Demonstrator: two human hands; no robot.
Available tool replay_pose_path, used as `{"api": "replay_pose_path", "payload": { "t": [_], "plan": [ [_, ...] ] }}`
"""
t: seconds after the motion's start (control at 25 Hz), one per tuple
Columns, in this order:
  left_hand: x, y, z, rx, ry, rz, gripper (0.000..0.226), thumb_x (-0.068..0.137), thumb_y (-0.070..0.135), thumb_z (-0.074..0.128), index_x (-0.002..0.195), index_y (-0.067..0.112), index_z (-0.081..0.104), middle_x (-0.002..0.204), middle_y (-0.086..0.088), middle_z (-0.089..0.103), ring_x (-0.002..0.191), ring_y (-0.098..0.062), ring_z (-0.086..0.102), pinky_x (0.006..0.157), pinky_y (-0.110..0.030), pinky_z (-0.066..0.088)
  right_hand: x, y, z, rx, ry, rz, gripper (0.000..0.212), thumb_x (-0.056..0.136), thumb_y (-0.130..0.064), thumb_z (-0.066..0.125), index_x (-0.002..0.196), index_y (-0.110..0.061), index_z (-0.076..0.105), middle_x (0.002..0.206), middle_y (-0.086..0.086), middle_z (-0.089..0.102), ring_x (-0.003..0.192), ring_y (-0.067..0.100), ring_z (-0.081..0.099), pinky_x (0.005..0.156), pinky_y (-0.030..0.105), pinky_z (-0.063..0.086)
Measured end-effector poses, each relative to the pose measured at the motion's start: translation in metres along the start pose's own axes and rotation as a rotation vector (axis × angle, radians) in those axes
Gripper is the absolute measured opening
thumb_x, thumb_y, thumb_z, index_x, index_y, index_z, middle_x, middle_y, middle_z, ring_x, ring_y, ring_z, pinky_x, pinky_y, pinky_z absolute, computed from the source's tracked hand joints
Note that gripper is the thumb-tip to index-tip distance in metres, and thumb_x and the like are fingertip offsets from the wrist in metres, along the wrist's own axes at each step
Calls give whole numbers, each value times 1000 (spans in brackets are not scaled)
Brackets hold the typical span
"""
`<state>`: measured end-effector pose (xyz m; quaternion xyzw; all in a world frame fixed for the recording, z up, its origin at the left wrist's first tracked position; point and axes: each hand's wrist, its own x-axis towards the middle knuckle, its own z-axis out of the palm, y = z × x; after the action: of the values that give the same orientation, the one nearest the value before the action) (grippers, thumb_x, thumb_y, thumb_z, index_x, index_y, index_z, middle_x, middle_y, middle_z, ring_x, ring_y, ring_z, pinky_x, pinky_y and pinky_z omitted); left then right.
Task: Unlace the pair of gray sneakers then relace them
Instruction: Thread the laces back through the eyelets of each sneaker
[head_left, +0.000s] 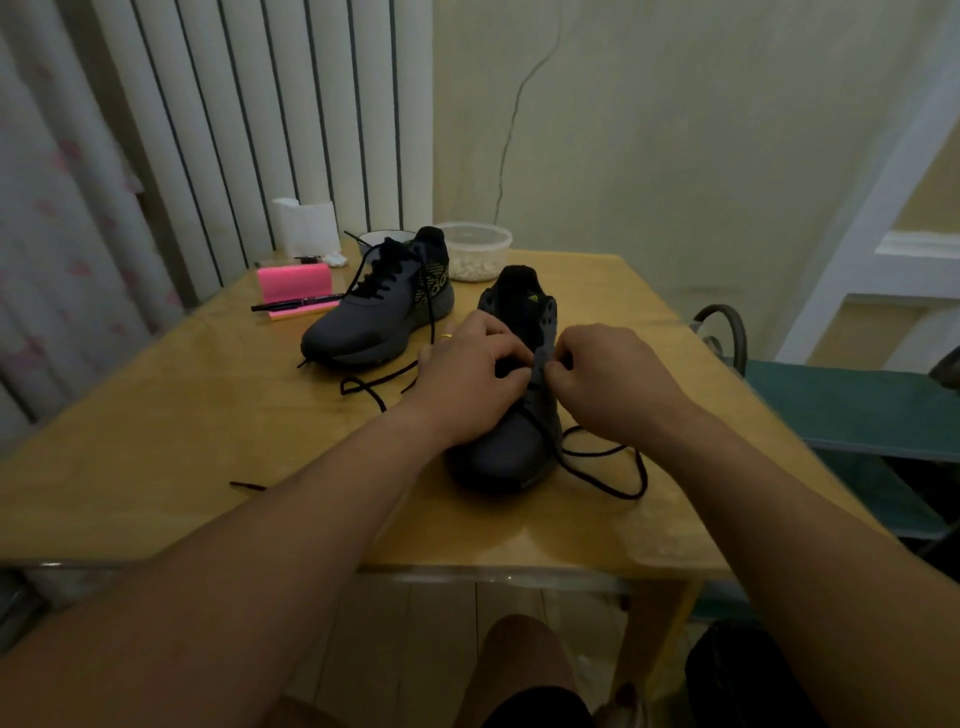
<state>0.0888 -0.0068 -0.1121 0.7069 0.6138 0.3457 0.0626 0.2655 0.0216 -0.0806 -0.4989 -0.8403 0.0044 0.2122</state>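
Left hand (470, 374) and right hand (608, 379) cover the near sneaker (511, 452), hiding its middle eyelets and their grip.

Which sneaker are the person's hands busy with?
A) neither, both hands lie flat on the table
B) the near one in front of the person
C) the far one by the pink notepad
B: the left hand and right hand both pinch at the eyelets of the near sneaker; the far sneaker sits untouched.

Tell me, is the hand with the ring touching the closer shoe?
Touching. The head view shows the left hand lying on the near sneaker, its fingers curled at the eyelets.
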Motion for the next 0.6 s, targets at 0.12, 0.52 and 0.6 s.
{"api": "replay_pose_path", "payload": {
  "t": [0.12, 0.52, 0.6],
  "plan": [
    [2, -2, 0, 44, -67, -2, 19, 100, 43, 62, 116, 38, 71, 127, 12, 48, 124, -18, 42, 111, -52, 34, 7, -4, 1, 34, -107, 34, 28, 100, -27, 57, 81, -9, 66, 75, 9, 65, 71, 28, 62, 61, 42, 51],
    [30, -3, -19, -21, -419, -21, 20, 100, 48, 60, 84, 59, 55, 112, 13, 40, 114, -23, 49, 107, -58, 42, -24, 16, 10, 848, -118, 316, 18, 107, -23, 59, 100, -10, 69, 87, 8, 75, 69, 18, 69, 62, 32, 53],
    [32, -4, -22, -72, -470, -10, 18, 103, 44, 59, 89, 53, 56, 111, 14, 40, 110, -18, 49, 105, -49, 45, -20, 12, 14, 757, -86, 285, 17, 105, -23, 61, 95, -12, 69, 80, 6, 74, 65, 16, 68, 59, 32, 53]
  ]
}}
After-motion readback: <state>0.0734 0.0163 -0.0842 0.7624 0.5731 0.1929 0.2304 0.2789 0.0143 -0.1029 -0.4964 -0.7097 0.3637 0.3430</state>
